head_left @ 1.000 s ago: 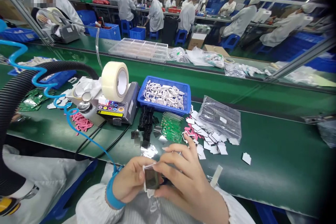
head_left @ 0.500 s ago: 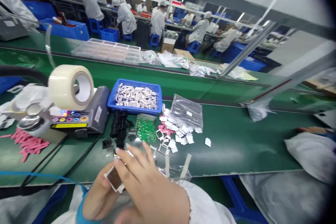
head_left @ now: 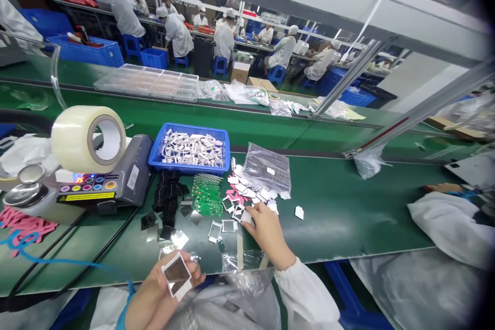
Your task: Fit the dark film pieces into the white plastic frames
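Note:
My left hand (head_left: 150,289) is low at the front edge of the bench, closed around a small white plastic frame (head_left: 187,289) with a dark, shiny panel inside it. My right hand (head_left: 267,229) reaches to the pile of white square sheets (head_left: 265,194), its thumb and fingertips pinching one white sheet (head_left: 246,217) at the near side. Left of that hand lie two loose white frames (head_left: 229,225), with more frames and pink strips beside the pile. Green circuit boards (head_left: 207,197) and black parts (head_left: 167,198) are further left.
A blue tray of white frames (head_left: 189,148) stands behind the boards, beside a tape dispenser (head_left: 127,175) carrying a large tape roll (head_left: 71,139). A plastic-wrapped stack (head_left: 267,167) lies behind the sheets. A blue cord (head_left: 77,263) runs to my left wrist. Another person's sleeve (head_left: 444,216) is at right.
My right hand has moved from over the frame in my left hand, away and to the right, to the white sheets. The framed panel in my left hand is now uncovered.

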Demonstrator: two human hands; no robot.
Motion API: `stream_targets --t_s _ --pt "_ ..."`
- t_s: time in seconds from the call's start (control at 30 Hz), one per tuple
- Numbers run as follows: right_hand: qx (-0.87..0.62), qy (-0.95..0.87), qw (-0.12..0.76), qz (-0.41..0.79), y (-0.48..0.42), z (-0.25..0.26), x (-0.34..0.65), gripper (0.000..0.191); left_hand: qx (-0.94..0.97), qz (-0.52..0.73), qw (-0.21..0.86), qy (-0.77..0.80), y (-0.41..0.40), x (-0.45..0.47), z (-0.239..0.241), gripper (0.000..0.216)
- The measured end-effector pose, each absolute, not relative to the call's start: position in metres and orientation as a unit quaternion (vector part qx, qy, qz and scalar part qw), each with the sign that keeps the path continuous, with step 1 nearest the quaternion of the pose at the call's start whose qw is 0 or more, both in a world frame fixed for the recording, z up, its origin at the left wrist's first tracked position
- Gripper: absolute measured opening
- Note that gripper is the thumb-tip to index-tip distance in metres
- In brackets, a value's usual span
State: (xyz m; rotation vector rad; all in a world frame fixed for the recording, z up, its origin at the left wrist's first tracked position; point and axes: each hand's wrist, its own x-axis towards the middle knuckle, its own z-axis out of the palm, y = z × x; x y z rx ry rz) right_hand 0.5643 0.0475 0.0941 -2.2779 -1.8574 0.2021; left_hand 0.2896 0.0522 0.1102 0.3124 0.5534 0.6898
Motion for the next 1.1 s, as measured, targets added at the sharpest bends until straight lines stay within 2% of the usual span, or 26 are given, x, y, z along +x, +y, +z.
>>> stream_targets --t_s 0.1,0.17,0.3,0.43,0.57,0.67,0.73,0.87,1.1 --pt "-0.767 -0.627 0.118 0.067 0.046 0.107 0.566 0.03 0.158 0.328 0.898 0.248 0.055 0.291 0.109 0.038" --pt "-0.753 -0.634 0.162 0.075 0.044 0.127 0.559 0.031 0.169 0.326 0.9 0.234 0.057 0.293 0.112 0.037" --pt "-0.573 -0.754 0.295 0.13 0.041 0.173 0.513 0.034 0.208 0.312 0.909 0.184 0.063 0.297 0.125 0.043" --pt "-0.463 -0.815 0.301 0.176 0.048 0.195 0.465 0.025 0.236 0.313 0.908 0.149 0.064 0.29 0.137 0.034" --pt "-0.404 -0.788 0.336 0.32 0.064 0.195 0.452 0.037 0.266 0.34 0.889 0.15 0.063 0.276 0.143 0.035" --pt "-0.415 -0.737 0.383 0.37 0.072 0.187 0.444 0.023 0.279 0.369 0.868 0.179 0.063 0.269 0.143 0.038" --pt "-0.446 -0.73 0.408 0.318 0.073 0.18 0.433 0.018 0.277 0.389 0.854 0.207 0.063 0.265 0.142 0.039" --pt "-0.448 -0.741 0.45 0.218 0.07 0.166 0.413 0.022 0.263 0.396 0.843 0.252 0.063 0.259 0.142 0.039" --pt "-0.495 -0.68 0.452 0.296 0.064 0.169 0.405 0.013 0.259 0.4 0.833 0.28 0.065 0.25 0.136 0.041"
